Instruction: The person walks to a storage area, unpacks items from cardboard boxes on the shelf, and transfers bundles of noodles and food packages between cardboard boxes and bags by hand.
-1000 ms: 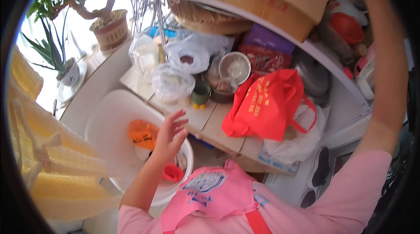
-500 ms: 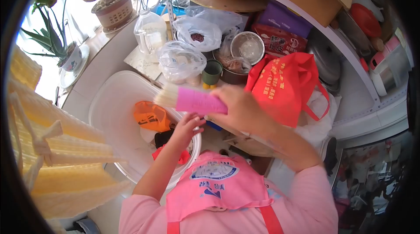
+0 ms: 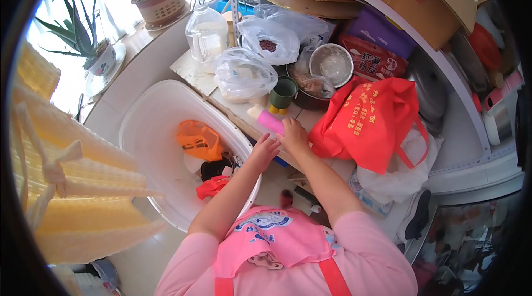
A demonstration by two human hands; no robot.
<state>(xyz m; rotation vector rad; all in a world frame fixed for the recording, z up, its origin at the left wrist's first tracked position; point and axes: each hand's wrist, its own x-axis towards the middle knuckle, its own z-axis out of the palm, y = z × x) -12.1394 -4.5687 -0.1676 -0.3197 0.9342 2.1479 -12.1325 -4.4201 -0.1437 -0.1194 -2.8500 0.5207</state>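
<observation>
The right hand (image 3: 294,134) is gripping a pink brush (image 3: 270,122) jutting out to its left, while the left hand (image 3: 265,152), fingers loosely apart, is hovering just beside, ideally leaving the bristles (image 3: 255,112) clear.

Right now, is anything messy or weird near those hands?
A bit: in the white tub, a crumpled orange bag and a rumpled red thing lie loosely jumbled rather than neatly stacked. Nothing clearly looks spilled or broken around the pink brush in the right hand's grip.
</observation>
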